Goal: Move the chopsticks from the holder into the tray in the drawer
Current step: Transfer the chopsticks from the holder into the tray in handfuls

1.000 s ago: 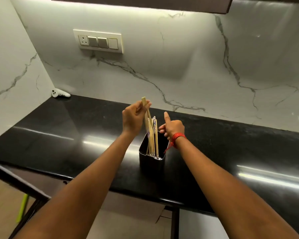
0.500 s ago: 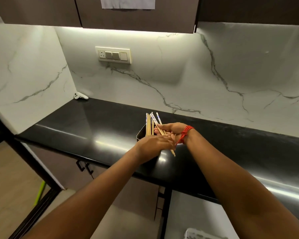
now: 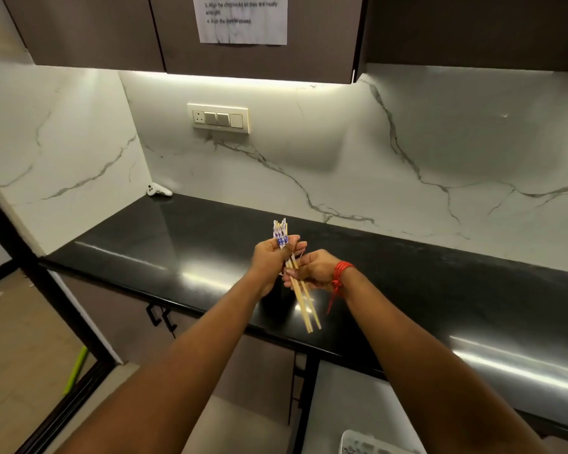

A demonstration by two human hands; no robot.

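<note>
A bundle of wooden chopsticks [image 3: 304, 301], some with blue-and-white paper sleeves at the top, is held tilted above the front of the black countertop [image 3: 184, 244]. My left hand [image 3: 269, 262] grips the bundle near its upper end. My right hand [image 3: 313, 271], with a red thread on the wrist, grips it just below. The bare lower ends point down towards me. The black holder is hidden behind my hands and left forearm. A corner of a pale tray [image 3: 371, 445] shows at the bottom edge, below the counter.
A white controller [image 3: 159, 190] lies in the far left corner of the counter. A switch plate [image 3: 217, 117] sits on the marble wall, and a paper note [image 3: 243, 18] hangs on the upper cabinet. Black handles [image 3: 159, 317] stick out of the cabinet front.
The chopsticks have come up out of the holder, and both hands now grip them as one bundle in the air. The view has pulled back and tilted upward.
</note>
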